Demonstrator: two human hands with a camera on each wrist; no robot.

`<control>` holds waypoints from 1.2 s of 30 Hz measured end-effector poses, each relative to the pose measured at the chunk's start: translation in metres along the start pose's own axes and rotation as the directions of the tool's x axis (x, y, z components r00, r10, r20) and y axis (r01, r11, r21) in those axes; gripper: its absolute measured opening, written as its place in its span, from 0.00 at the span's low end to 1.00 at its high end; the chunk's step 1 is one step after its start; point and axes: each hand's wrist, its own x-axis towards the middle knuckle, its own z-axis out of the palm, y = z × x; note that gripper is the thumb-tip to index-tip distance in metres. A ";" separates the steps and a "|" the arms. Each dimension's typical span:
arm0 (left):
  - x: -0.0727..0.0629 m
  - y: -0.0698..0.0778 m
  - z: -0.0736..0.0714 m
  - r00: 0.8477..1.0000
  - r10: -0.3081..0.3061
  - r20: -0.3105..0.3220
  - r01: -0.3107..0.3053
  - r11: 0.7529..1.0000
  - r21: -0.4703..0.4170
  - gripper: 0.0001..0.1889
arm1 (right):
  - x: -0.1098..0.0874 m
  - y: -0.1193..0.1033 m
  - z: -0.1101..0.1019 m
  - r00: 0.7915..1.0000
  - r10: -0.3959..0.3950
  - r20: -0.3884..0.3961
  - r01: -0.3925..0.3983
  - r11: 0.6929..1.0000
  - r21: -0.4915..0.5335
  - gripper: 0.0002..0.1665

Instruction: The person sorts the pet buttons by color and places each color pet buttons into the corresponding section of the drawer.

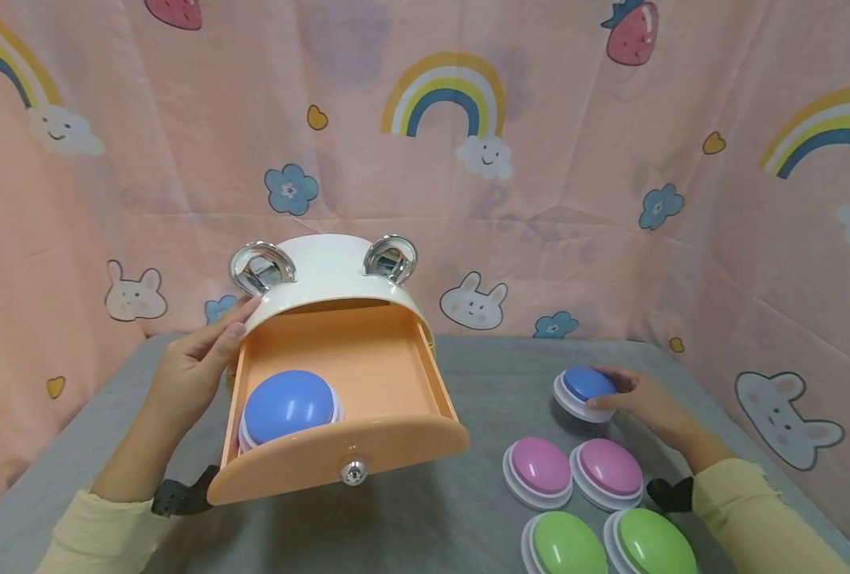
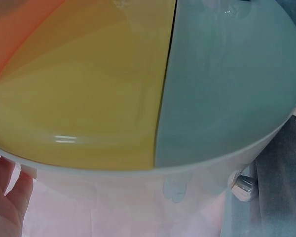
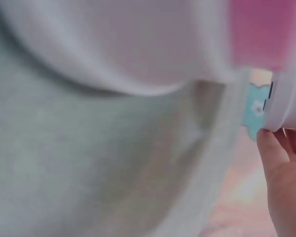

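My left hand [image 1: 191,371] holds a white drawer box [image 1: 328,263] with silver ears by its left side, thumb at the front edge. The box appears tilted, and its orange drawer [image 1: 375,351] is pulled out. Inside, at the front left, lies a blue dome button [image 1: 289,405] with a pale base. Yellow [image 2: 89,98] and teal [image 2: 227,84] fronts of the box fill the left wrist view. My right hand [image 1: 643,402] grips a second blue dome button [image 1: 586,387] by its rim, seemingly just above the table; only its pale base [image 3: 286,101] shows in the right wrist view.
Two pink dome buttons [image 1: 541,466] sit side by side on the grey table [image 1: 468,383], with two green ones [image 1: 568,546] nearer the front edge. A pink patterned cloth [image 1: 561,159] hangs behind the table and along both sides.
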 end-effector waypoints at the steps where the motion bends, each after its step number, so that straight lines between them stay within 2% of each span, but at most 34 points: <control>1: 0.000 0.000 0.000 1.000 0.000 0.001 0.000 1.000 0.000 0.22 | 0.000 -0.002 -0.002 1.000 -0.009 -0.009 0.009 1.000 0.011 0.49; 6: 0.000 0.000 0.000 1.000 0.006 -0.002 -0.006 1.000 -0.006 0.22 | -0.004 -0.014 -0.009 0.999 -0.022 -0.030 0.024 0.998 0.050 0.48; 13: 0.000 0.001 -0.001 1.000 0.003 -0.002 -0.003 1.000 -0.006 0.22 | -0.013 -0.043 -0.009 0.997 -0.068 -0.038 0.070 0.997 0.044 0.46; 22: 0.001 0.001 0.000 1.000 -0.009 0.011 0.009 1.000 -0.012 0.22 | -0.018 -0.084 0.005 0.990 -0.136 -0.039 0.139 0.986 0.096 0.44; 28: 0.001 0.001 0.000 1.000 -0.005 0.015 0.005 1.000 -0.017 0.22 | -0.021 -0.099 0.016 0.990 -0.138 -0.026 0.140 0.982 0.130 0.45; 36: 0.001 0.001 -0.001 1.000 0.000 0.011 0.001 1.000 -0.021 0.22 | -0.025 -0.113 0.020 0.985 -0.169 -0.032 0.172 0.974 0.147 0.43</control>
